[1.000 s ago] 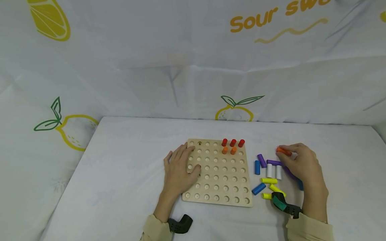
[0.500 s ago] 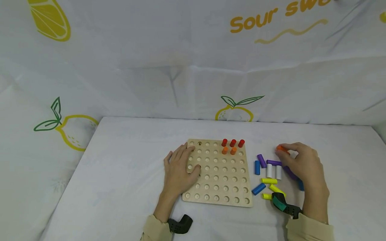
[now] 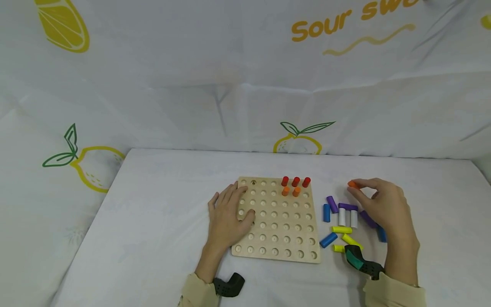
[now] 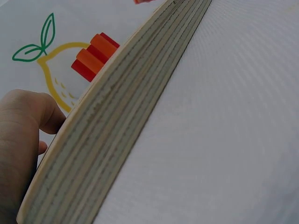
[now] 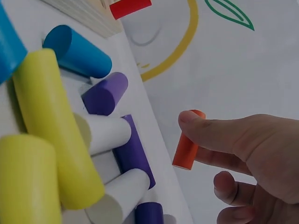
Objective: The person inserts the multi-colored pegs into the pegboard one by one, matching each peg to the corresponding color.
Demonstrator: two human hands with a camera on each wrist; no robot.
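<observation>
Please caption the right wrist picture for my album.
Right-hand fingers pinch an orange cylindrical peg near loose yellow, blue, purple and white cylindrical pegs.

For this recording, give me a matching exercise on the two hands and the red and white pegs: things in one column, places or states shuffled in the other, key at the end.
Things
1. Left hand
2. Red pegs
3. Right hand
4. White pegs

Places or states
A. Standing in the far row of the board
B. Resting over the board's left edge
C. Lying loose on the table
D. Pinching an orange peg

Pairs: 1-B, 2-A, 3-D, 4-C
</observation>
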